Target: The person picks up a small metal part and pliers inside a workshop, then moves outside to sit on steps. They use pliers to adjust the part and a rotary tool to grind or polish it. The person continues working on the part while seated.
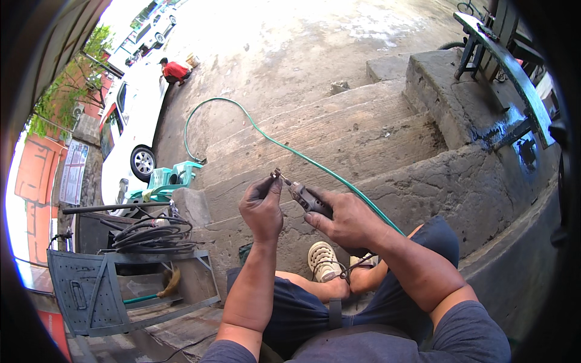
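Note:
My left hand [261,210] is closed in a pinch, holding a small metal part [276,173] between thumb and fingertips. The part is too small to name more exactly. My right hand [351,219] is wrapped round a grey handheld rotary tool [307,198]. Its thin tip points left and sits close to the metal part; whether they touch I cannot tell. A green hose [266,134] runs across the steps and passes behind my right forearm. Both hands are held in front of my knees, above my shoes [324,261].
Worn concrete steps [315,145] lie ahead. On the left are a coil of black cable [151,236], a grey metal frame [103,290] and turquoise plastic chairs [172,176]. Beyond, a person in red [175,70] crouches beside a white car [136,103]. A blue-edged bench [508,69] stands at right.

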